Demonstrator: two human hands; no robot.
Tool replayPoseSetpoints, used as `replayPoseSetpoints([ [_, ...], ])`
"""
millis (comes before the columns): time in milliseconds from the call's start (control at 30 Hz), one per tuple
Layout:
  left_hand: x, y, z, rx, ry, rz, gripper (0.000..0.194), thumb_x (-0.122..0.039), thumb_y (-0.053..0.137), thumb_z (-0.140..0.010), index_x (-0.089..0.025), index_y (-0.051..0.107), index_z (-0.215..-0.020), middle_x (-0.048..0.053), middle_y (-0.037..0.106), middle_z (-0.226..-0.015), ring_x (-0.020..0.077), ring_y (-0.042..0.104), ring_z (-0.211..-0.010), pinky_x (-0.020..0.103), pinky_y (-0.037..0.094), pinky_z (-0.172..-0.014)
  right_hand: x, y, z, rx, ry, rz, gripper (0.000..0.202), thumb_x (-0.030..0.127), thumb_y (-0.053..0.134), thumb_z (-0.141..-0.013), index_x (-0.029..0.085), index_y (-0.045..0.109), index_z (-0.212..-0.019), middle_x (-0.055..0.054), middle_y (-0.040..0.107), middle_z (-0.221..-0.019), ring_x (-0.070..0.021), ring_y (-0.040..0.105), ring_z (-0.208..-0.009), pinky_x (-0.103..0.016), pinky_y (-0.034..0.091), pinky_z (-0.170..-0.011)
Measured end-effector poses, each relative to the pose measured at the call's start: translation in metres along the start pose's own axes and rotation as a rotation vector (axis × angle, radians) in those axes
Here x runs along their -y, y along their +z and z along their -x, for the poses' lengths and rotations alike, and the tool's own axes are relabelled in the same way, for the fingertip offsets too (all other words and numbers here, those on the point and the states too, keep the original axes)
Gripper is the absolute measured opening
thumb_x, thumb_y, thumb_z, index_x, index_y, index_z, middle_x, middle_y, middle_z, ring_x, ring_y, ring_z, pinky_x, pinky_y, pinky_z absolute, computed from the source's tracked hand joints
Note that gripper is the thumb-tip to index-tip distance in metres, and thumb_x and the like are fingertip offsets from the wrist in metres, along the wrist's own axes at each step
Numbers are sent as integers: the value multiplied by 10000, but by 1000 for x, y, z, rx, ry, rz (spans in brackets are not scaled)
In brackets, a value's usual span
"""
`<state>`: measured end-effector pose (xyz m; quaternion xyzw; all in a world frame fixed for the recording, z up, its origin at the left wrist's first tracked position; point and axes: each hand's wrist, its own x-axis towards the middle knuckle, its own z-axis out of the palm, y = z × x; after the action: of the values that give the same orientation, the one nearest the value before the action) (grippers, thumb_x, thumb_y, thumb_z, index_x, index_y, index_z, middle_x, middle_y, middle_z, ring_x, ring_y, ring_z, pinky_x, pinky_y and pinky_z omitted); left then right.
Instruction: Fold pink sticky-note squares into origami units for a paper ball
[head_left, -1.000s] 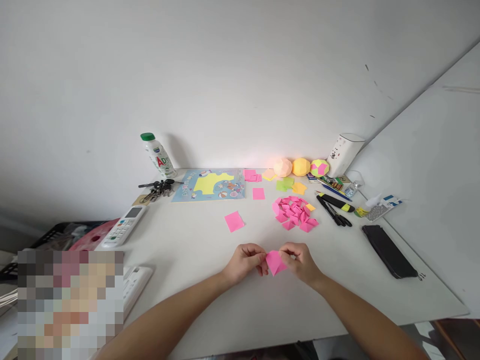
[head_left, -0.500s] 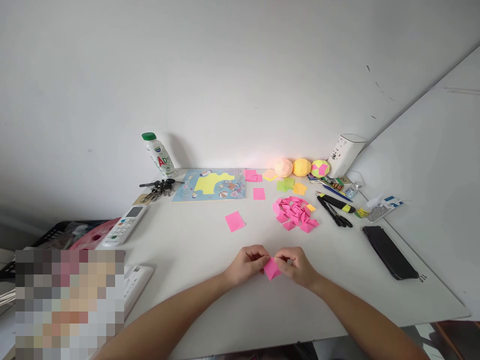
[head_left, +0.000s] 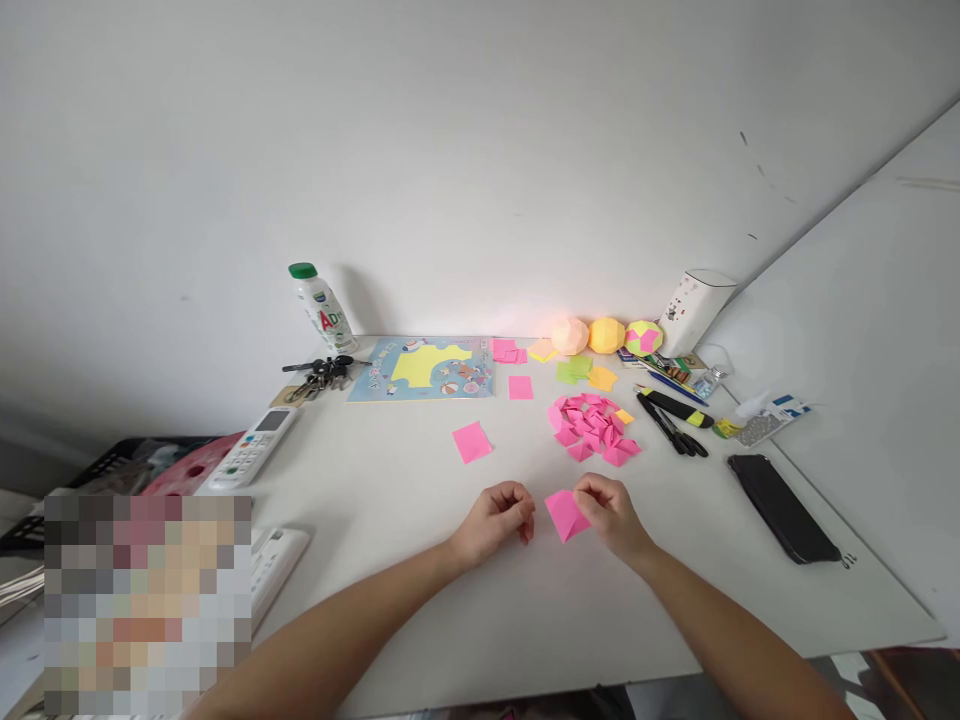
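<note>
Pinched in my right hand (head_left: 609, 512) is a folded pink sticky note (head_left: 564, 514), with creased flaps showing on its face. My left hand (head_left: 498, 520) is curled just to the left of the note and apart from it, its fingers drawn together with nothing visible in them. Beyond my right hand lies a pile of folded pink paper pieces (head_left: 591, 428). A flat pink sheet (head_left: 472, 442) lies on the white table beyond my left hand, and another pink square (head_left: 520, 387) is farther back.
Three paper balls (head_left: 606, 336) stand by the wall. To the right are scissors (head_left: 679, 438), a utility knife (head_left: 675, 407) and a black pouch (head_left: 784, 508). At left are a bottle (head_left: 324, 310), keys (head_left: 328, 374) and a remote control (head_left: 253, 448). A blue picture sheet (head_left: 360, 385) lies at the back.
My left hand has let go of the pink note. My right hand has moved slightly right and away from me with the note, so more of it shows.
</note>
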<state>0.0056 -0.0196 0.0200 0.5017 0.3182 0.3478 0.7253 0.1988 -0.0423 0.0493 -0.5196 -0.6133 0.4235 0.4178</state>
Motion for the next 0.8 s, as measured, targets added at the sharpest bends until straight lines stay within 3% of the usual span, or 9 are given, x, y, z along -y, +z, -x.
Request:
replayPoseSetpoints([
  [133, 2, 0, -1, 34, 52, 55, 315, -370, 632, -743, -182, 525, -971, 0, 534, -770, 113, 535, -640, 255, 452, -547, -3, 5, 1, 157, 5, 18, 191, 215, 507, -721, 173, 434, -550, 48, 370, -526, -89, 325, -487, -212, 275, -458],
  [233, 4, 1, -1, 87, 27, 19, 324, -358, 661, -718, -163, 560, -955, -7, 510, -734, 94, 500, -616, 244, 427, -549, -6, 9, 2, 232, 34, 8, 189, 238, 533, -749, 164, 482, -583, 47, 400, -539, -84, 341, -490, -208, 286, -461],
  [533, 2, 6, 2, 102, -24, -54, 302, -272, 660, -714, -142, 560, -967, 22, 572, -784, 90, 506, -620, 234, 380, -555, -10, 11, 1, 176, 125, -77, 241, 383, 586, -795, 144, 594, -761, 23, 494, -626, -92, 440, -533, -213, 378, -485],
  [667, 2, 3, 0, 40, 1, 22, 383, -262, 619, -741, -181, 450, -1075, 8, 550, -819, 85, 531, -553, 249, 420, -522, -9, 12, 1, 188, 109, -227, 327, 376, 596, -798, 174, 519, -1044, -3, 570, -763, -105, 524, -568, -249, 454, -544],
  [800, 1, 2, 0, 27, -10, 87, 476, -262, 600, -762, -215, 346, -1163, -17, 528, -783, 113, 572, -581, 293, 469, -567, -10, 11, 1, 157, 96, -224, 336, 359, 591, -805, 171, 516, -1073, -10, 575, -774, -105, 538, -569, -265, 470, -560],
])
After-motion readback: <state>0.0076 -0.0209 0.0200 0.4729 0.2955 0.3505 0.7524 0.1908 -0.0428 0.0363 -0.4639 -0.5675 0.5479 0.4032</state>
